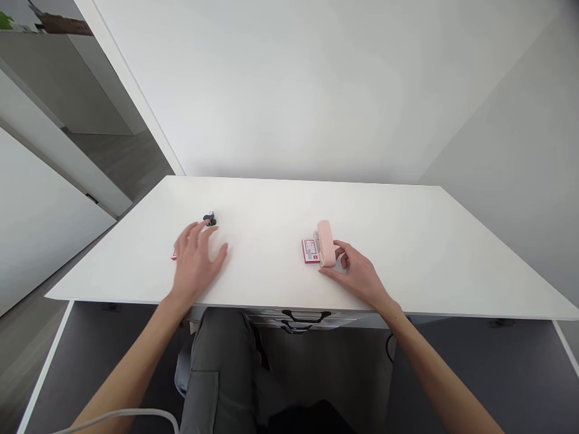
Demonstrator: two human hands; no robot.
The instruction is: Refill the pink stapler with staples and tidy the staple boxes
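Note:
My right hand rests on the white table with its fingertips touching a pink oblong case. Against the case's left side lies a small red and white card or box. My left hand hovers flat with fingers spread and holds nothing. Under it a small red thing peeks out at the left edge. A small black object sits just beyond the left fingertips.
The table stands against a white wall. Below its front edge hang black drawer handles. My legs in grey trousers are under the table. A white cable runs at the lower left.

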